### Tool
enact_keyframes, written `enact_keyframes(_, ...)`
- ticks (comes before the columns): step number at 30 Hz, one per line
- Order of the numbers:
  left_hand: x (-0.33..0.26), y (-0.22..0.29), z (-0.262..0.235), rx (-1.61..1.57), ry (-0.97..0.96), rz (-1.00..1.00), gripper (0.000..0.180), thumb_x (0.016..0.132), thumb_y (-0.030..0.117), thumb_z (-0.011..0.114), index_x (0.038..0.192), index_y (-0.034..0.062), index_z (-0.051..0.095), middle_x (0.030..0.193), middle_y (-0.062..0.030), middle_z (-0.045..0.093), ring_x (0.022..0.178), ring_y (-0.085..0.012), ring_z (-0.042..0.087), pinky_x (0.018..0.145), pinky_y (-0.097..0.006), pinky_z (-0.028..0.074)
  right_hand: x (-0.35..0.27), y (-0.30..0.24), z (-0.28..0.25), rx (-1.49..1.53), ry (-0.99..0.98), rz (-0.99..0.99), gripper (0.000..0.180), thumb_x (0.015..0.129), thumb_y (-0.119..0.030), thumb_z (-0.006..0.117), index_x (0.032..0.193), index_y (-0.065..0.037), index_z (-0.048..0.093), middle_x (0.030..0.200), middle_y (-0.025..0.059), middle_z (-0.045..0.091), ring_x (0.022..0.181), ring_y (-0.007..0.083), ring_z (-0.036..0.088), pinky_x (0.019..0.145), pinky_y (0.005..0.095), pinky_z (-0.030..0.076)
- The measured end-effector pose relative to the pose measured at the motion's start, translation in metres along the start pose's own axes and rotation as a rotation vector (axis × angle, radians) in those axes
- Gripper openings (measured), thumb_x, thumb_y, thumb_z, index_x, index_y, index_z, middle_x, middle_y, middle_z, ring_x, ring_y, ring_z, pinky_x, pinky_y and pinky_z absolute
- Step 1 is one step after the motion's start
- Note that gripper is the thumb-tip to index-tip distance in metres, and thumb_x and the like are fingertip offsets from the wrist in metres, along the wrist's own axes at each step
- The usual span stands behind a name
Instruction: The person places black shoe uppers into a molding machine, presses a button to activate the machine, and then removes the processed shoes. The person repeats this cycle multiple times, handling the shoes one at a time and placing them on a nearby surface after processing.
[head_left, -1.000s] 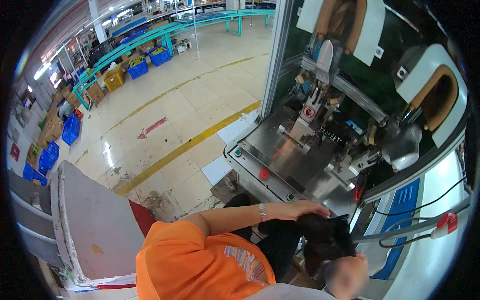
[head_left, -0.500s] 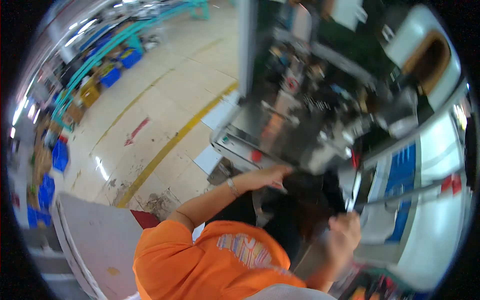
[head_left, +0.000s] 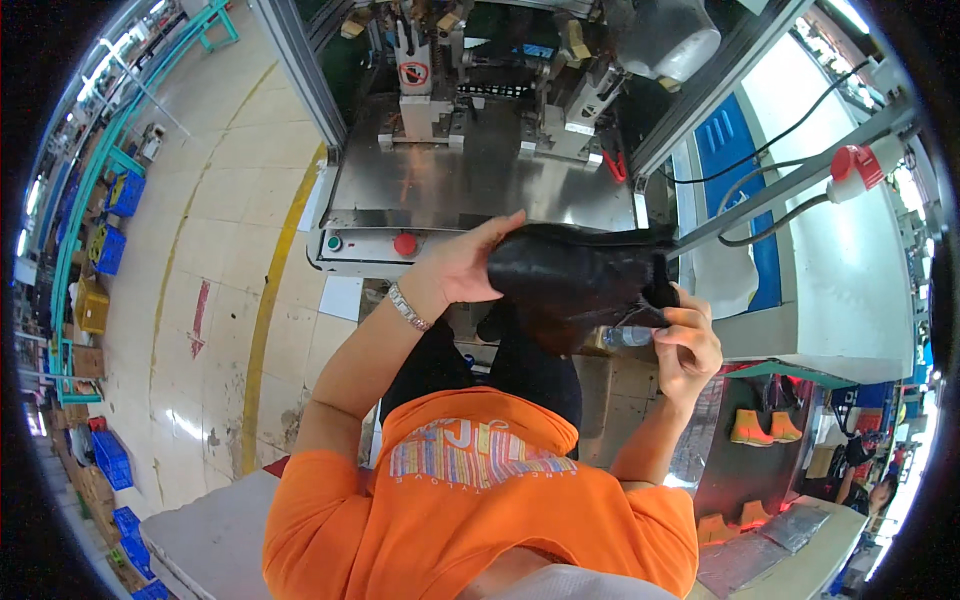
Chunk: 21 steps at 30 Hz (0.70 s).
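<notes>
Between my two hands I hold a black leather boot (head_left: pixel 575 275), lying sideways in front of the machine's near edge. My left hand (head_left: pixel 465 262) is wrapped round its rounded left end, with the thumb below and the fingers partly hidden behind it. At the right, my right hand (head_left: pixel 690 345) pinches the edge of the boot's opening with bent fingers. A clear plastic bottle (head_left: pixel 628 337) shows just below the boot, near my right fingers; I cannot tell what it rests on.
Ahead is a machine with a steel bed (head_left: pixel 470 185), metal clamps and a red button (head_left: pixel 404 244) on its front. A grey bar with a red-and-white plug (head_left: pixel 857 170) crosses at right. Orange boots (head_left: pixel 750 428) stand on a lower-right rack. Yellow line-marked floor (head_left: pixel 262 330) runs left.
The view has swung to the right and steadied, so the machine now lies straight ahead. Both hands keep the boot, now more level, and my right hand has come up along its right end.
</notes>
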<state>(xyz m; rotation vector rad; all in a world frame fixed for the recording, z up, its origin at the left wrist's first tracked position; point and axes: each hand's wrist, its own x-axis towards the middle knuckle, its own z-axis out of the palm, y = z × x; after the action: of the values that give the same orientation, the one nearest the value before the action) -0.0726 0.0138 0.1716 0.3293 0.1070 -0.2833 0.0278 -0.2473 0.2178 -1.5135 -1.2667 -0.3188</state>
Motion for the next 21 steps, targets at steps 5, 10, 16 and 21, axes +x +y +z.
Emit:
enact_keyframes(5, 0.011, 0.015, 0.010, 0.429, 0.096, 0.163, 0.034, 0.084, 0.028, 0.060, 0.107, 0.0033, 0.055, 0.103, -0.0075, 0.060, 0.095, -0.0152, 0.056, 0.088, -0.032, 0.042, -0.021, 0.009, -0.003, -0.143, -0.067, 0.100, 0.016, 0.058, 0.007, 0.061, 0.066, -0.006, 0.057, 0.074, 0.0073, 0.060, 0.085, 0.0278, 0.056, 0.089, 0.0440, 0.042)
enact_keyframes(10, 0.017, 0.030, 0.021, 0.820, 0.145, 0.158, 0.031, 0.083, 0.022, 0.061, 0.106, 0.0033, 0.053, 0.096, -0.0030, 0.059, 0.089, -0.0095, 0.055, 0.083, -0.026, 0.041, -0.032, 0.017, 0.001, -0.141, -0.235, 0.094, 0.015, 0.054, 0.005, 0.060, 0.061, -0.007, 0.056, 0.077, 0.0056, 0.059, 0.090, 0.0287, 0.055, 0.087, 0.0410, 0.042)
enact_keyframes(16, 0.010, 0.034, 0.052, 1.075, 0.046, 0.174, 0.035, 0.081, 0.019, 0.063, 0.109, 0.0003, 0.051, 0.093, -0.0037, 0.061, 0.083, -0.0067, 0.055, 0.074, -0.021, 0.043, -0.014, 0.037, -0.027, 0.230, 0.140, 0.226, 0.006, 0.075, -0.005, 0.054, 0.078, -0.004, 0.059, 0.102, 0.0147, 0.058, 0.099, 0.0282, 0.052, 0.091, 0.0408, 0.036)
enact_keyframes(21, 0.017, 0.026, 0.070, 1.338, -0.021, 0.044, 0.033, 0.081, 0.012, 0.064, 0.108, -0.0015, 0.052, 0.086, -0.0013, 0.062, 0.076, -0.0033, 0.054, 0.066, -0.018, 0.043, 0.065, 0.049, 0.016, 0.320, -0.392, 0.193, 0.039, 0.078, -0.023, 0.061, 0.109, -0.002, 0.053, 0.116, 0.0127, 0.049, 0.110, 0.0237, 0.045, 0.092, 0.0326, 0.034)
